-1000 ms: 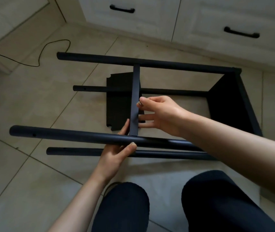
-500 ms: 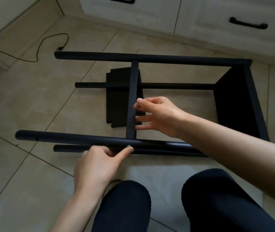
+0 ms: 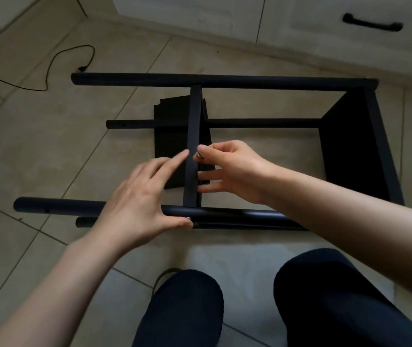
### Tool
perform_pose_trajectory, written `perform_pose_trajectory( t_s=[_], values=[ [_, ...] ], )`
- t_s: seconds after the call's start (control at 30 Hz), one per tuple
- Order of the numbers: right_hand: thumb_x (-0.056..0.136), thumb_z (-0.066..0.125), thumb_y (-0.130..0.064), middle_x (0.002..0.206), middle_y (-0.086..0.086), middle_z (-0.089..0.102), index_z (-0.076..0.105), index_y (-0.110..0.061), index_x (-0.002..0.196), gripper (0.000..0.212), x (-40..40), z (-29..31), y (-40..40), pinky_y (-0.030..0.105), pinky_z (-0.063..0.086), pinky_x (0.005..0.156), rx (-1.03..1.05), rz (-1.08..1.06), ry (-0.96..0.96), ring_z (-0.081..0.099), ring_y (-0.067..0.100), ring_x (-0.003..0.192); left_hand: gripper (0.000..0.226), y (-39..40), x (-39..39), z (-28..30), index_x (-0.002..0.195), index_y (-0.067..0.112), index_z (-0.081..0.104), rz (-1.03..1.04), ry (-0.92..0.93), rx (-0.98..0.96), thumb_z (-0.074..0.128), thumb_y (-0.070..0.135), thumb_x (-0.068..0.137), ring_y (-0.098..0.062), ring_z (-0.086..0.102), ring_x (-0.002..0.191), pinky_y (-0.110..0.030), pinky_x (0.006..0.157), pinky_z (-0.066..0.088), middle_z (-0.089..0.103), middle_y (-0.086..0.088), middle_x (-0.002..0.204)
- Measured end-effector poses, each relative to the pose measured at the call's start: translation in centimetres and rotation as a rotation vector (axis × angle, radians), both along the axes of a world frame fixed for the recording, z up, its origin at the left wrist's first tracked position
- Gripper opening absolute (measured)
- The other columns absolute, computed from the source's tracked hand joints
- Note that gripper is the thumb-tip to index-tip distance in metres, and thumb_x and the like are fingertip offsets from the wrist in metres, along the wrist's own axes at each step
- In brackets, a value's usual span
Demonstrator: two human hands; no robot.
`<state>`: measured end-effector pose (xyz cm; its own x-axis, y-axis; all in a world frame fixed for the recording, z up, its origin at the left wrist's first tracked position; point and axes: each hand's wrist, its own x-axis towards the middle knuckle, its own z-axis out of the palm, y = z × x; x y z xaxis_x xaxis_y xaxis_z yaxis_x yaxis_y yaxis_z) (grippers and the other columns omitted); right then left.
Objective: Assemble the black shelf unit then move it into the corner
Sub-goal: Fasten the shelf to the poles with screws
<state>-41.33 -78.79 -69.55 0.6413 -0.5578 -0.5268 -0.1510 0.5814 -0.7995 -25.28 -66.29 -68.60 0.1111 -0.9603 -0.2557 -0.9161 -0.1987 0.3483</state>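
At the bottom of the view, two knees in dark trousers (image 3: 325,296) are seen above the pale tiled floor (image 3: 37,151). Just beyond them the black shelf unit (image 3: 225,146) lies on its side on the floor, its four round poles running left to right. The near upper pole (image 3: 57,206) is crossed by the left hand (image 3: 137,204), whose fingers are spread and nearly straight: the thumb is pressed against the pole beside a small silver screw head (image 3: 188,218), and the index finger is stretched toward the edge of the middle shelf panel (image 3: 191,146). A second, lower pole (image 3: 237,225) lies just behind and beneath the first. The middle shelf panel is seen edge-on between the near and far poles. Just to its right, the right hand (image 3: 230,169) is held with thumb and index fingertip pinched on a small silvery fastener (image 3: 199,155), touching the panel's edge; the other fingers are extended toward the panel lower down. At the right end of the poles, the end shelf panel (image 3: 357,151) is fixed across them. Farther back lie the far lower pole (image 3: 262,123) and the far upper pole (image 3: 225,80). Beyond the frame, a black cable (image 3: 49,68) trails over the tiles at the left, and white cabinet drawers with a black handle (image 3: 372,23) run along the far side.
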Motion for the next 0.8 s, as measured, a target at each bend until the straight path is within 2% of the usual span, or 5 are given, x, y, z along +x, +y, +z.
perform_pose_trajectory(
  t_s=[0.13, 0.3, 0.47, 0.63, 0.8],
  values=[
    [0.104, 0.045, -0.024, 0.109, 0.016, 0.066, 0.059, -0.006, 0.099, 0.024, 0.1, 0.0, -0.4, 0.052, 0.057, 0.086, 0.069, -0.028, -0.024, 0.069, 0.037, 0.100, 0.112, -0.4, 1.0, -0.4, 0.146, 0.062, -0.022, -0.182, 0.110, 0.093, 0.062, 0.071, 0.072, -0.005, 0.023, 0.144, -0.038, 0.111, 0.041, 0.013, 0.020, 0.159],
    [0.105, 0.044, -0.024, 0.101, 0.018, 0.067, 0.056, -0.006, 0.094, 0.025, 0.0, -0.2, -1.0, 0.051, 0.059, 0.081, 0.137, -0.051, -0.025, 0.070, 0.037, 0.090, 0.104, -0.4, 1.4, -1.2, 0.147, 0.056, -0.021, -0.266, 0.084, 0.091, 0.040, 0.083, 0.068, 0.001, -0.008, 0.152, -0.036, 0.117, 0.034, -0.031, 0.034, 0.155],
    [0.103, 0.048, -0.024, 0.097, 0.024, 0.070, 0.058, -0.003, 0.094, 0.025, -0.8, -0.6, -1.6, 0.046, 0.060, 0.079, 0.187, -0.028, -0.013, 0.072, 0.034, 0.090, 0.106, -0.8, 1.4, -1.5, 0.154, 0.042, -0.011, -0.312, 0.074, 0.046, 0.040, 0.082, 0.070, 0.009, -0.023, 0.146, -0.028, 0.118, 0.016, -0.030, 0.033, 0.156],
    [0.103, 0.047, -0.021, 0.099, 0.021, 0.073, 0.057, 0.001, 0.103, 0.024, -1.7, -0.8, -2.2, 0.036, 0.062, 0.074, 0.174, 0.012, 0.030, 0.074, 0.028, 0.088, 0.104, -1.1, 2.0, -1.7, 0.157, 0.037, 0.007, -0.348, 0.095, -0.005, 0.048, 0.084, 0.074, 0.006, -0.016, 0.149, -0.030, 0.118, 0.015, -0.012, 0.032, 0.162],
    [0.101, 0.051, -0.021, 0.081, 0.006, 0.074, 0.061, 0.003, 0.111, 0.027, -1.2, 1.2, -5.4, 0.021, 0.057, 0.066, -0.077, 0.004, 0.118, 0.067, 0.010, 0.068, 0.099, -1.6, 2.7, -2.1, 0.157, 0.047, 0.006, -0.413, 0.033, -0.056, 0.049, 0.084, 0.076, -0.003, -0.013, 0.153, -0.033, 0.119, 0.008, 0.000, 0.022, 0.165]
  ],
)
